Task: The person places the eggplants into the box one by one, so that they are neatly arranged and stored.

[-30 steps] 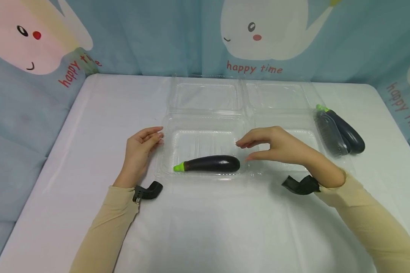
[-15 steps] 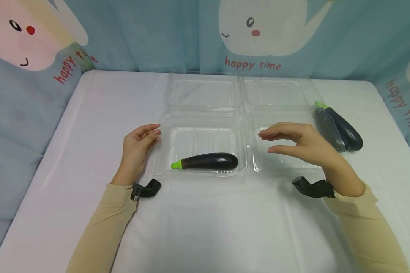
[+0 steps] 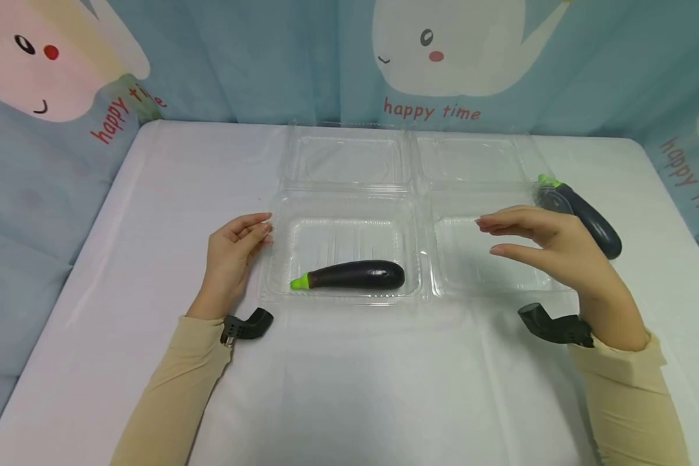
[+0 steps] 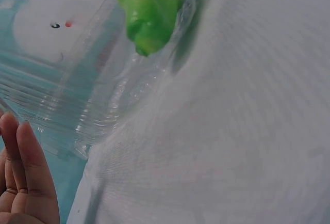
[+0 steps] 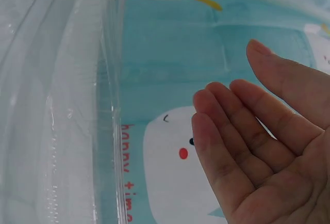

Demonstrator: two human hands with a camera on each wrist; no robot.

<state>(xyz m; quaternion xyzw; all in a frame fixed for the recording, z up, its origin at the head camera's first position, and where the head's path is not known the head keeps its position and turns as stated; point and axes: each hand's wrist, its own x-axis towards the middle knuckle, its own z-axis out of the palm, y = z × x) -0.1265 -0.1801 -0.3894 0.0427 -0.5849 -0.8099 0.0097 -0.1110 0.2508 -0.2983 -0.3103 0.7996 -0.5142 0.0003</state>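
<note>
A dark purple eggplant (image 3: 358,275) with a green stem end lies along the near side of the left clear plastic container (image 3: 294,207), which is open. My left hand (image 3: 230,252) is beside that container, its fingertips right at the left rim; the left wrist view shows the fingers (image 4: 33,157) near the clear plastic and the green stem end (image 4: 149,15). My right hand (image 3: 550,243) hovers over the right part of a second open container (image 3: 443,285), thumb apart from the straight fingers, nothing between them. Behind it lies another eggplant (image 3: 594,220), partly hidden by the hand.
Raised clear lids (image 3: 349,158) of both containers stand at the back, near the blue printed curtain (image 3: 256,65). The containers sit side by side on the white-covered table (image 3: 384,382). Black wrist cameras (image 3: 253,323) protrude from both wrists.
My right hand has moved right, away from the eggplant in the left container, toward the eggplants at the right, and now partly covers them. The left hand stays at the rim.
</note>
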